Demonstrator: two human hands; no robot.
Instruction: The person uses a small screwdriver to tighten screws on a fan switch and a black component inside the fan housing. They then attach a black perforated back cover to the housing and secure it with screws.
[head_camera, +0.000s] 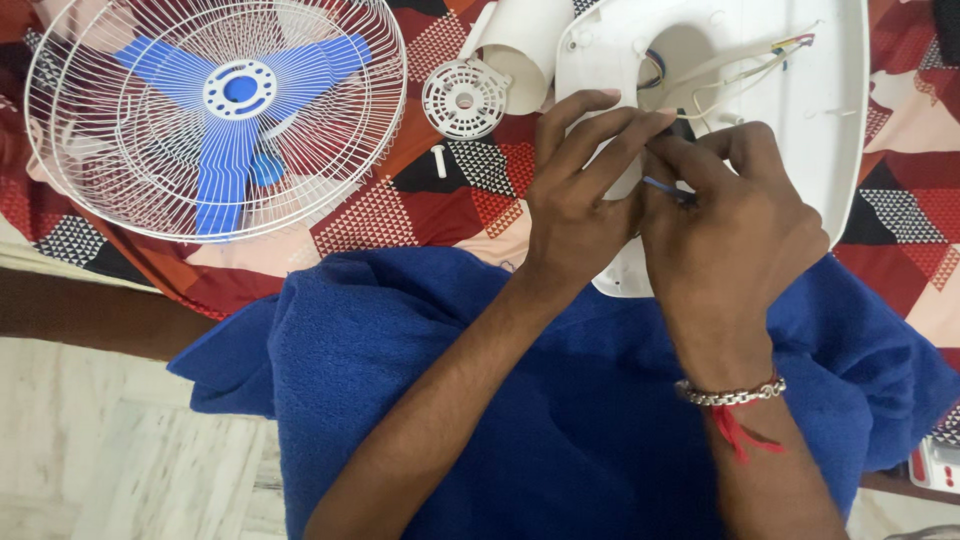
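Observation:
My left hand (580, 190) and my right hand (730, 230) meet over the lower edge of a white plastic fan base (800, 130) that lies upside down. Together the fingers pinch a thin blue wire (665, 187). More coloured wires (745, 65) run out of the opening in the base, above my fingers. On my right wrist sit a silver chain bracelet and a red thread.
A white fan grille with blue blades (215, 110) lies at the left on a red patterned bedsheet (420, 200). A round white vented cap (464, 98), a small white peg (439, 160) and a white tube (525, 40) lie between. A blue towel (580, 400) covers my lap.

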